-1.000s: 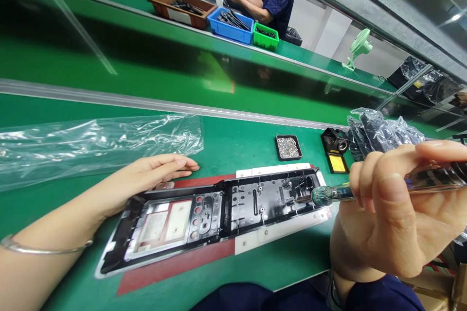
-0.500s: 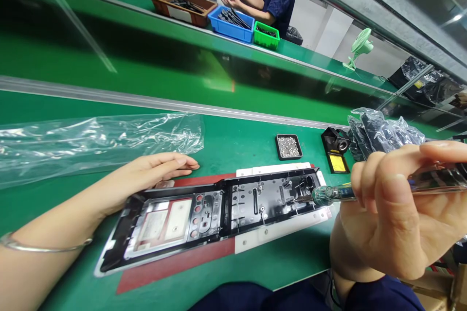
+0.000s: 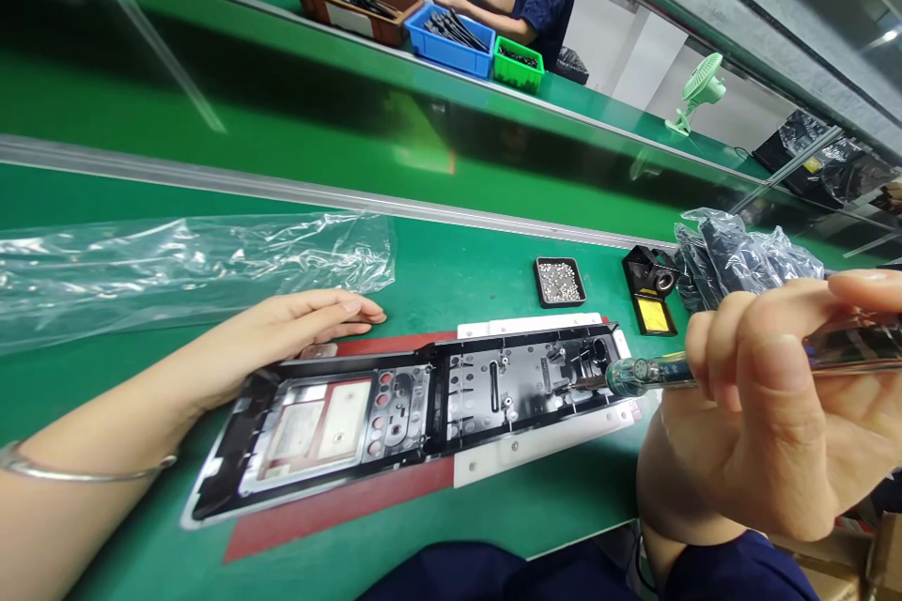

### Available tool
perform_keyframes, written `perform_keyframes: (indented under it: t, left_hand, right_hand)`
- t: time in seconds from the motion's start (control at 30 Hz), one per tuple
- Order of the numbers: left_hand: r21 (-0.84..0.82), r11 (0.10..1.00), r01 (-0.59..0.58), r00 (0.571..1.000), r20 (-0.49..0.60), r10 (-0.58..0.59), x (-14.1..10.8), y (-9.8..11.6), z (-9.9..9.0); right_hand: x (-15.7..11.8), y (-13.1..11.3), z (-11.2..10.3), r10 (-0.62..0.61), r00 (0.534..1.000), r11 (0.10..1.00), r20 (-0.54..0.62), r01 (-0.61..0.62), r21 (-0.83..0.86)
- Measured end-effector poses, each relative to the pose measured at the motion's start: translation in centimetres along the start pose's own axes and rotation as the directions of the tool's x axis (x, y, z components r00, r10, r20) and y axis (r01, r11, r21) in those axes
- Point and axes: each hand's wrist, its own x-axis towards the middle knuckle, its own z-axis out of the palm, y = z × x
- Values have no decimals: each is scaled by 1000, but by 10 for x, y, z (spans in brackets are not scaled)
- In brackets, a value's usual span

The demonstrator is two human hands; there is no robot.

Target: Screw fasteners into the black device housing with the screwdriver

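A long black plastic housing [image 3: 521,385], open side up, lies on a red and white fixture plate [image 3: 536,451]. My left hand [image 3: 303,327] rests along its far left edge, fingers stretched out and holding nothing. Closed around the clear handle of a soldering iron [image 3: 645,374] is my right hand [image 3: 768,413]. The iron points left, its metal tip reaching inside the housing's right end near the posts and a round black part. Exactly what the tip touches is too small to tell.
Behind the housing stands a small black tray [image 3: 559,283] of tiny metal parts. To its right are a soldering iron stand [image 3: 649,291] with a yellow sponge and plastic-wrapped dark items [image 3: 743,254]. Clear plastic film [image 3: 197,263] covers the left. Beyond the partition, another person [image 3: 542,5] handles a bag near bins.
The view has shifted very slightly. Both hands, the soldering iron and the housing keep nearly the same positions. The person behind has moved their hands a little.
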Motion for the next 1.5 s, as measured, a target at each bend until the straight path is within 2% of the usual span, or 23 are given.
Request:
perform_keyframes:
  t: [0.07,0.2,0.23,0.3,0.4,0.43,0.47,0.53,0.73,0.93,1.17,1.37,1.5]
  left_hand:
    - [-3,1000,-2,1000,1,2,0,0,0]
    - [-11,1000,-5,1000,0,5,-1,0,-1]
    - [-11,1000,-5,1000,1,5,-1,0,-1]
    - [-9,1000,-5,1000,3,5,-1,0,-1]
    - [9,1000,-1,1000,-4,1,0,-1,0]
    - [19,1000,-1,1000,-10,1,1,-2,1]
    - [28,1000,-2,1000,-19,2,2,-2,2]
    - [39,999,-5,1000,-29,6,3,-3,3]
    - [22,1000,-10,1000,-24,11,-1,2,2]
    - [19,1000,1,1000,-19,0,-5,8,3]
    - [12,1000,24,999,-24,-24,-1,2,1]
    - [10,1000,25,1000,-19,-25,0,1,0]
    - [17,1000,23,1000,-7,-23,-2,1,-1]
  right_hand:
    - [-3,-1,2,-45,999,998,8,44,53]
    - [-9,-3,12,-20,995,987,-94,35,159]
    - [-10,-4,13,-81,996,979,-21,84,187]
    - [-12,-5,15,-97,995,976,8,94,197]
    - [-13,-4,11,44,987,990,-152,-23,141]
    - [-12,-3,9,53,986,993,-155,-35,115]
    - [-10,-1,6,18,995,996,-94,-10,91]
    - [-3,1,2,13,998,1000,-54,-12,18]
    - [12,-5,7,61,997,998,-56,-62,-18]
    - [-4,-11,10,95,991,995,-97,-94,15]
    - [-16,-13,18,105,985,992,-136,-94,85]
    - [-4,-1,1,22,999,998,-28,-20,65]
    - [5,0,-5,42,999,999,11,-42,-20]
